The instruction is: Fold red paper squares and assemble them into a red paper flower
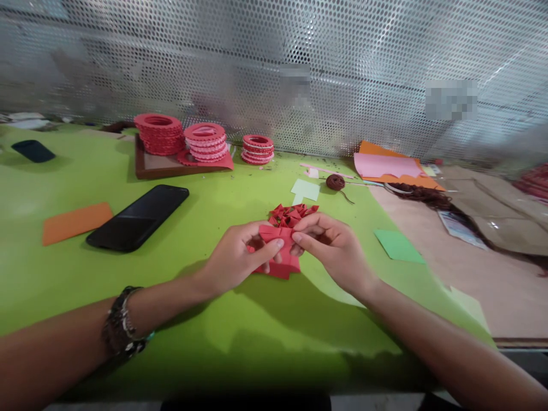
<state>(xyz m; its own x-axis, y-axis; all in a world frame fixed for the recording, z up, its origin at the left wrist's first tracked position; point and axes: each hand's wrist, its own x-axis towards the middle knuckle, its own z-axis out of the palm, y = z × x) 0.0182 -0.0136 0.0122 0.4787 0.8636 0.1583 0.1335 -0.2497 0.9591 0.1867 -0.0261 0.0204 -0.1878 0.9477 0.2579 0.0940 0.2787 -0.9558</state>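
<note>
Between my two hands is a small piece of red paper [274, 232] with a creased top edge. My left hand [240, 254] grips its left side, thumb flat on the front. On the right, the thumb and index finger of my right hand [331, 245] pinch its edge. Under and behind my fingers lies more red paper [280, 268] on the green table; how many sheets there are I cannot tell. Just beyond my hands sits a pile of folded red paper pieces [291, 214], partly hidden by my fingers.
A black phone [139, 220] overlaps an orange card [77, 221] at left. Stacked red and pink rings [158, 137] stand on a brown tray [149, 168] at the back. Brown yarn [335, 182], a green card [399, 245] and brown wrapping [496, 205] lie to the right. A perforated metal panel [240, 68] rises behind.
</note>
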